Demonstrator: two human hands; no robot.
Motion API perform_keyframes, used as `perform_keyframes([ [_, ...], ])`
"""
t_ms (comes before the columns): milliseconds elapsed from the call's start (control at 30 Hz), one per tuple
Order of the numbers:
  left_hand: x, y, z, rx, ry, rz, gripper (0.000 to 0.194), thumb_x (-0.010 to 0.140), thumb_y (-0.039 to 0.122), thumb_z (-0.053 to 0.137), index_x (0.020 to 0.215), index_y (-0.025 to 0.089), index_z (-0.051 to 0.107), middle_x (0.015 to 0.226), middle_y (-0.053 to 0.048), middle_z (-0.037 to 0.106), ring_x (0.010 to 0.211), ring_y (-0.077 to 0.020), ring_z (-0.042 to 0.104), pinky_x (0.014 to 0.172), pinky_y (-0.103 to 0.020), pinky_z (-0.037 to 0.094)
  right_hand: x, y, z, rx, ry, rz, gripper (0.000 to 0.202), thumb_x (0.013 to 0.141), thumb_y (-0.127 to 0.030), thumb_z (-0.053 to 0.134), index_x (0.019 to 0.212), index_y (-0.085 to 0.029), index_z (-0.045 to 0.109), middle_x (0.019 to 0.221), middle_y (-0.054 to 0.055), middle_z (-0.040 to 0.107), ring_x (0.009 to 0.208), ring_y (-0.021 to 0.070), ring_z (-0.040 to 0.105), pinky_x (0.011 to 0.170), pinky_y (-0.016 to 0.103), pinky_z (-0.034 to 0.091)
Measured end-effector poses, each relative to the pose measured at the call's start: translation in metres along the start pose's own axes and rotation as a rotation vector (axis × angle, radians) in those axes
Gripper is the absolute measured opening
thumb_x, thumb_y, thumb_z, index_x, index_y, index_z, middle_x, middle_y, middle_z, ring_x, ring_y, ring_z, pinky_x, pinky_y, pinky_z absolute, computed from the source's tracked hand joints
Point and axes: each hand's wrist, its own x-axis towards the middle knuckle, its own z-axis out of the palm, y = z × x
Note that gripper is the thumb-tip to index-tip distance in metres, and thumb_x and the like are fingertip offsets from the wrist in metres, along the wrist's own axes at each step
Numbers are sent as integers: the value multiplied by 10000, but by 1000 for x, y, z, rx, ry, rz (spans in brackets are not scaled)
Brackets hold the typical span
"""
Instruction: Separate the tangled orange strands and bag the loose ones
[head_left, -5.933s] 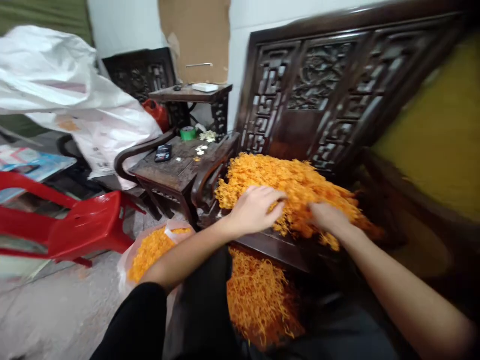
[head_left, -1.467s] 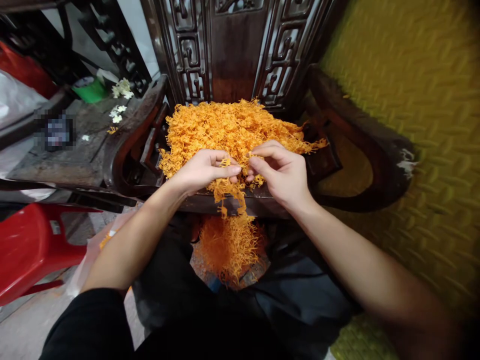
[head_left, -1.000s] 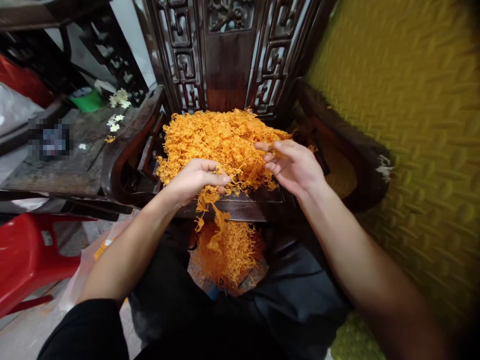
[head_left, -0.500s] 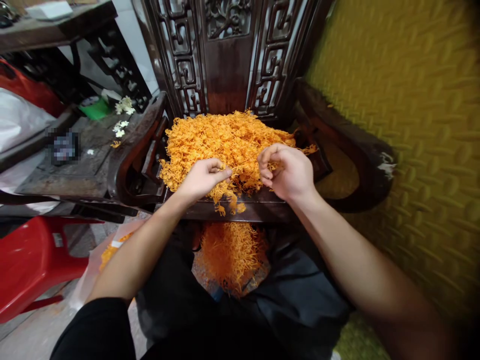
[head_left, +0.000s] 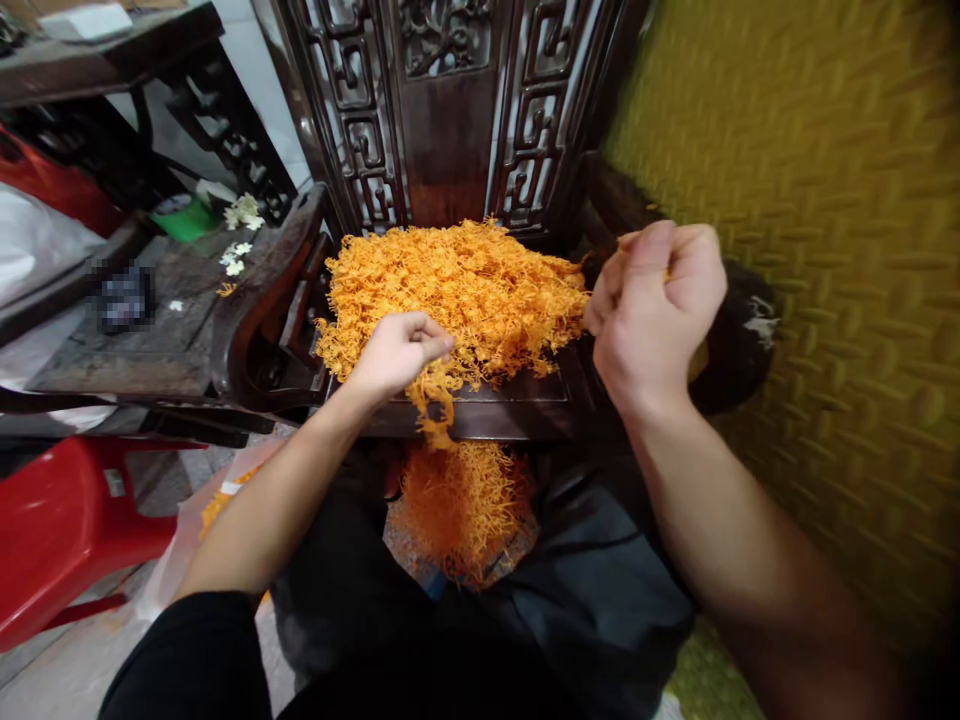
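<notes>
My right hand (head_left: 656, 310) just swung out right of the pile (head_left: 457, 275), fist clenched; left hand (head_left: 397, 350) still pinching strands (head_left: 435, 410), bare seat edge (head_left: 525, 425) fronting the pile.

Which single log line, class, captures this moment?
left hand: holding orange strands | right hand: curled shut | orange heap: on wooden chair

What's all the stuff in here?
carved chair: 1, brown, middle
pile: 1, orange, on carved chair
strands: several, orange, dangling
heap: 1, orange, below pile
stand: 1, brown, left
roll: 1, green, on stand
flowers: several, white, beside roll
blurred item: 1, dark, on stand
box: 1, white, top left
sack: 1, white, left
bundle: 1, red, left
plastic chair: 1, red, lower left
bag: 1, pale, lower left
sheet: 1, yellow, right
sleeve: 1, black, bottom left
trousers: 1, dark, bottom
left hand: 1, gripping strands
right hand: 1, closed, right
</notes>
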Motion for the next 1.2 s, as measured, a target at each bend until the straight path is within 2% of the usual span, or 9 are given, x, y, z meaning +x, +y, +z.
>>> perform_keyframes([
  [67, 4, -2, -4, -177, 67, -22, 181, 772, 337, 770, 779, 175, 689, 784, -53, 745, 676, -136, 580, 661, -296, 433, -2, 1, 1, 31, -35, 64, 295, 1046, -515, 485, 1001, -247, 600, 957, 58, 712, 517, 102, 536, 478, 284, 393],
  [200, 7, 2, -3, -409, 107, -140, 200, 801, 357, 775, 843, 187, 679, 889, -43, 748, 704, -123, 572, 615, -261, 426, -23, -1, 18, -162, -447, -5, 215, 1031, -362, 556, 1055, -218, 713, 895, 47, 718, 675, 163, 637, 651, 334, 513],
  [300, 7, 7, 4, -522, 129, -135, 182, 784, 309, 792, 816, 178, 671, 855, -19, 705, 669, -97, 536, 571, -234, 397, -33, -2, 30, -328, -551, -168, 340, 1051, -354, 512, 1296, -203, 693, 971, 81, 709, 874, 223, 675, 813, 401, 546],
  [400, 8, 8, 10, -586, 141, -91, 142, 780, 251, 775, 820, 170, 666, 850, -14, 679, 730, -103, 576, 624, -232, 449, -35, 0, 34, -413, -599, -258, 576, 998, -495, 591, 1486, -192, 550, 1095, 121, 705, 956, 270, 683, 842, 441, 567],
  [500, 8, 11, 12, -633, 118, -86, 116, 797, 221, 748, 829, 166, 650, 847, -18, 671, 755, -111, 604, 684, -247, 508, -32, 4, 35, -426, -601, -308, 634, 962, -545, 629, 1476, -188, 532, 1196, 147, 697, 1028, 298, 687, 878, 468, 570],
  [667, 5, 16, 3, -679, 15, -168, 117, 833, 244, 752, 857, 164, 670, 884, -35, 691, 743, -92, 628, 675, -213, 531, -28, 10, 36, -403, -499, -252, 265, 1024, -400, 568, 1148, -179, 645, 1089, 112, 728, 950, 248, 698, 825, 398, 543],
  [833, 1, 14, -4, -617, -27, -154, 237, 745, 217, 846, 952, 154, 751, 971, -33, 706, 843, -101, 658, 726, -211, 547, -29, 13, 37, -455, -459, -239, 175, 1013, -347, 572, 1042, -179, 612, 1001, 93, 715, 888, 227, 668, 787, 370, 499],
  [1067, 1, 8, 1, -600, 34, -109, 254, 656, 200, 895, 866, 132, 769, 814, -26, 715, 690, -74, 620, 649, -205, 492, -32, 13, 42, -404, -464, -137, 413, 910, -566, 688, 1020, -182, 582, 980, 98, 710, 871, 243, 678, 771, 378, 514],
  [1200, 3, 4, 14, -622, 106, -19, 244, 630, 194, 900, 808, 124, 749, 759, -8, 708, 666, -62, 614, 655, -194, 490, -34, 14, 48, -319, -388, -57, 529, 906, -582, 672, 1225, -178, 552, 1182, 149, 706, 1037, 291, 690, 873, 431, 543],
])
